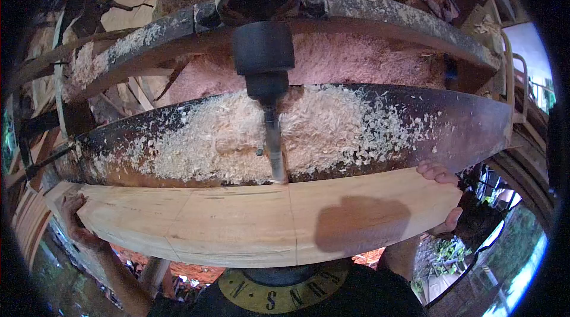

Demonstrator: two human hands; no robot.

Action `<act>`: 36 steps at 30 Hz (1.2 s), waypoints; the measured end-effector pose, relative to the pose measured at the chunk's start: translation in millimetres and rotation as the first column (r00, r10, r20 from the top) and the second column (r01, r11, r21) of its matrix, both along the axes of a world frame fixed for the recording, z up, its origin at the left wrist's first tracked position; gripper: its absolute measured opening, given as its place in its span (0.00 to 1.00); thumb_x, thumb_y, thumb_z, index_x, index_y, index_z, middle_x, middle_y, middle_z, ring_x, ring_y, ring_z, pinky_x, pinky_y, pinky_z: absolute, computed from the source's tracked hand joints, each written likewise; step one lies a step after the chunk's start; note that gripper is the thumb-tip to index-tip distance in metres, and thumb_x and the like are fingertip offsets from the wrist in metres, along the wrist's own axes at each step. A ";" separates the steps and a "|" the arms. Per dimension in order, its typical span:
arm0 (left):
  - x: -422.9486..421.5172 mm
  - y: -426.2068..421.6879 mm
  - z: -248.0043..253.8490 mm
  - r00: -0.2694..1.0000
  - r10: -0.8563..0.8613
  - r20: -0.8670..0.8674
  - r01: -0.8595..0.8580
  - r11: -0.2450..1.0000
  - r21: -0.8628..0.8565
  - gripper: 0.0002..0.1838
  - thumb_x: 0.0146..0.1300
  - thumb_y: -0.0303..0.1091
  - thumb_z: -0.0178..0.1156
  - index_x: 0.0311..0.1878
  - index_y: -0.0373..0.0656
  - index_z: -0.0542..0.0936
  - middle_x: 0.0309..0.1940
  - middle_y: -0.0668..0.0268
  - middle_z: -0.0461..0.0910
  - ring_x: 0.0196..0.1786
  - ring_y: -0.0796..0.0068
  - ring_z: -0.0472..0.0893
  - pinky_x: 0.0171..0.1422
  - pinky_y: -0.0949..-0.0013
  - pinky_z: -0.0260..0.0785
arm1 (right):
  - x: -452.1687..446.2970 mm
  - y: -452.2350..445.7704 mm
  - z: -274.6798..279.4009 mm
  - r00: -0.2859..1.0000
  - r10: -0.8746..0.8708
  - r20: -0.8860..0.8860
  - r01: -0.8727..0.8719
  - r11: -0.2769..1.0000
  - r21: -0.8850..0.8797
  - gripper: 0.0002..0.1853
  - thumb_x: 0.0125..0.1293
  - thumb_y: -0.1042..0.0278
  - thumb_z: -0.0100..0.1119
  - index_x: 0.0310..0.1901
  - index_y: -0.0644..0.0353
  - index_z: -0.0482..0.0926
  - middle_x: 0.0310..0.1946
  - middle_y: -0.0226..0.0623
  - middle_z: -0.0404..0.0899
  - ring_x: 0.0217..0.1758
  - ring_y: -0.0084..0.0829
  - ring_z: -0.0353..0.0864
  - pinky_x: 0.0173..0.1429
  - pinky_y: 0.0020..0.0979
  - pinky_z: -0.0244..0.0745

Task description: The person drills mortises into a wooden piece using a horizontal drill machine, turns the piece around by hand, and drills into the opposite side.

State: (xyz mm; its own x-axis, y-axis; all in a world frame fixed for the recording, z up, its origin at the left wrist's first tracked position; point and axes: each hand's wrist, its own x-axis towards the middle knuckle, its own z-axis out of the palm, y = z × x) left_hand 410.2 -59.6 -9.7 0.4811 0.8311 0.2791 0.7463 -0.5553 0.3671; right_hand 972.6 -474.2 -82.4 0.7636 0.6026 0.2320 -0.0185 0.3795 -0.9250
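Observation:
A long pale wooden board [237, 219] with thin dark lines across it lies in front of my body. My left hand [77, 219] grips its left end, fingers bent over the edge. At the right end my right hand [442, 189] holds the board, with fingertips on the far edge and the thumb at the near edge. A spinning-looking cutter bit [274, 145], blurred, hangs from a dark chuck [263, 56] and meets the board's far edge near the middle.
Wood shavings [219, 139] are heaped on the dark metal table [475, 124] behind the board. A beam [404, 23] dusted with shavings crosses behind the chuck. Stacked wood strips [38, 219] stand at the far left.

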 end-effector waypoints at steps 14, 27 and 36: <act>-0.8 -0.1 -8.9 0.992 0.017 0.126 -0.020 0.999 0.025 0.45 0.74 0.73 0.34 0.41 0.35 0.82 0.42 0.52 0.86 0.53 0.53 0.81 0.78 0.44 0.59 | 0.4 -1.9 2.0 0.999 -0.024 -0.041 0.025 0.999 0.026 0.38 0.70 0.33 0.47 0.52 0.70 0.75 0.45 0.52 0.77 0.51 0.47 0.74 0.64 0.53 0.65; -10.3 3.4 -11.5 0.990 -0.060 0.130 0.056 0.998 0.033 0.43 0.75 0.70 0.34 0.43 0.36 0.82 0.42 0.52 0.85 0.54 0.53 0.81 0.77 0.44 0.61 | -4.0 -0.9 -0.6 0.998 -0.038 -0.052 0.040 0.998 0.040 0.38 0.69 0.32 0.48 0.52 0.70 0.75 0.44 0.53 0.77 0.51 0.47 0.74 0.64 0.52 0.65; -12.0 0.0 -16.6 0.981 0.024 0.190 -0.012 0.998 -0.062 0.43 0.75 0.70 0.34 0.45 0.36 0.82 0.48 0.54 0.83 0.56 0.54 0.79 0.68 0.50 0.68 | -0.4 0.4 -1.1 0.999 -0.039 -0.034 0.040 0.998 0.038 0.39 0.69 0.31 0.50 0.52 0.69 0.77 0.45 0.53 0.80 0.52 0.50 0.79 0.64 0.52 0.69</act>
State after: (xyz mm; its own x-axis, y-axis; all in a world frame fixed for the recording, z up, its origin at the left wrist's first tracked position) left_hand 398.3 -59.7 -26.3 0.4085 0.8573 0.3133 0.6690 -0.5147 0.5362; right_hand 972.2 -473.8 -83.5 0.7940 0.5632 0.2288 -0.0331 0.4159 -0.9088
